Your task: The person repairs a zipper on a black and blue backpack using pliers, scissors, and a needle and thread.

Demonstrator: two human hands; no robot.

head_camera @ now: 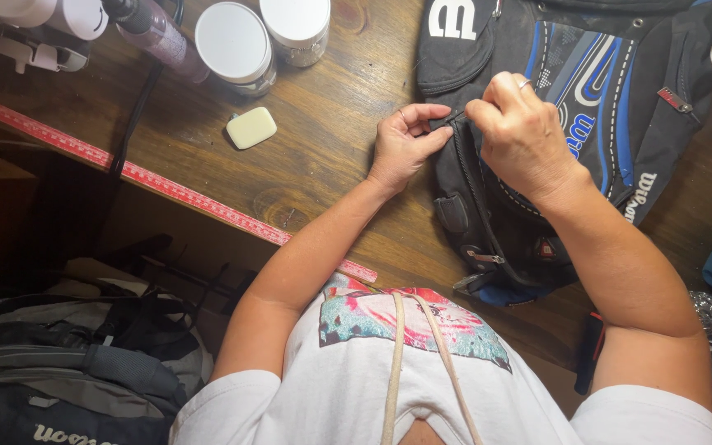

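Closest in, both forearms reach out to a black-and-blue sports bag [587,140] lying on the wooden table [331,140], where the left hand [405,144] pinches the fabric taut while the right hand [521,132] grips its small zipper pull [455,118].

both bare forearms reach forward and angle inward so the hands meet. the left hand [404,142] is curled, thumb pressed against bent fingers in a pinch. the right hand [519,132], knuckles up, pinches too, fingertips touching the left's; a ring shows.
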